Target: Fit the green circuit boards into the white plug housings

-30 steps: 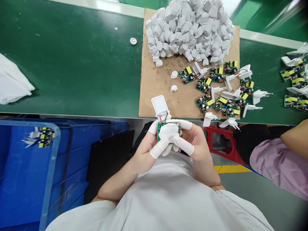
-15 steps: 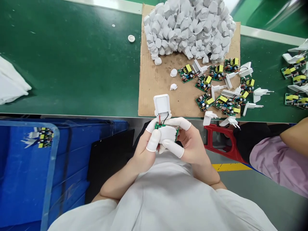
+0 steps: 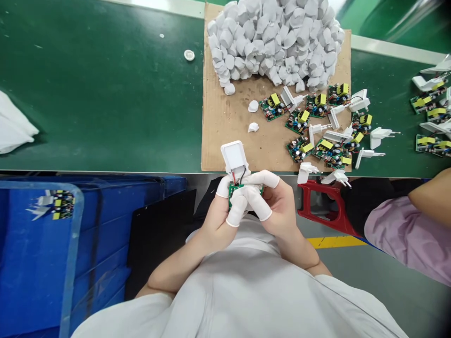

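Note:
Above my lap, at the table's front edge, both hands grip a green circuit board (image 3: 231, 189). White finger cots cover my thumbs and index fingers. My left hand (image 3: 220, 217) is closed on the board's left side, and my right hand (image 3: 280, 204) on its right. Both thumbs press together over the middle of the board and hide most of the white putty-like piece there. A red and a black wire run from the board to a white plug housing (image 3: 234, 158), which sticks out beyond my fingers, tilted slightly left.
A heap of white putty-like lumps (image 3: 275, 42) covers the back of a cardboard sheet (image 3: 225, 122). Several wired boards with plugs (image 3: 317, 126) lie at its right. A blue crate (image 3: 75, 234) stands at left, a red stool (image 3: 324, 206) at right beside a seated person (image 3: 405, 234).
My thumbs have come together over the white piece, which showed between them before. The plug housing has tilted a little to the left.

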The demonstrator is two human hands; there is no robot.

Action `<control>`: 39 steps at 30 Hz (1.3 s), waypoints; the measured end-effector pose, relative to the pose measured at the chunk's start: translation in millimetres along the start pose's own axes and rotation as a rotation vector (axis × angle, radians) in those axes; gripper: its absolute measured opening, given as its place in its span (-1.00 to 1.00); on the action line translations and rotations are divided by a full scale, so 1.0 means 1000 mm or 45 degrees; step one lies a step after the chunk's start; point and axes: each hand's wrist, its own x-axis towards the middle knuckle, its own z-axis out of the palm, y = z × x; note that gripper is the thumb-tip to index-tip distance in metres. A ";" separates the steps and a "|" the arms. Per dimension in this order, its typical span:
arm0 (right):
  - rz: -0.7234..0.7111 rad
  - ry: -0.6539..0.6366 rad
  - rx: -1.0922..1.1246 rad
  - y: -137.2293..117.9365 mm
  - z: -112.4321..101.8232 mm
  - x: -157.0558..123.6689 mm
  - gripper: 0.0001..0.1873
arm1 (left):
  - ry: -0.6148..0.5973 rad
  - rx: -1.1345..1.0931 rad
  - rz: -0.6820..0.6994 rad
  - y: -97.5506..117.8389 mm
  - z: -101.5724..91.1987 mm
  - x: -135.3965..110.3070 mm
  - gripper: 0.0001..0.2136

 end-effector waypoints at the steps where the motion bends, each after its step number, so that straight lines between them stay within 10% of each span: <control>1: 0.001 -0.014 0.010 0.000 0.001 0.000 -0.72 | -0.011 0.044 0.048 0.000 0.000 0.000 -0.63; 15: 0.190 -0.121 0.152 -0.001 -0.010 0.002 -0.55 | -0.255 -0.216 -0.232 0.007 -0.015 -0.001 -0.51; 39: -0.088 -0.303 -0.154 0.007 -0.012 0.003 -0.67 | 0.170 -0.145 -0.230 0.002 0.001 0.013 -0.53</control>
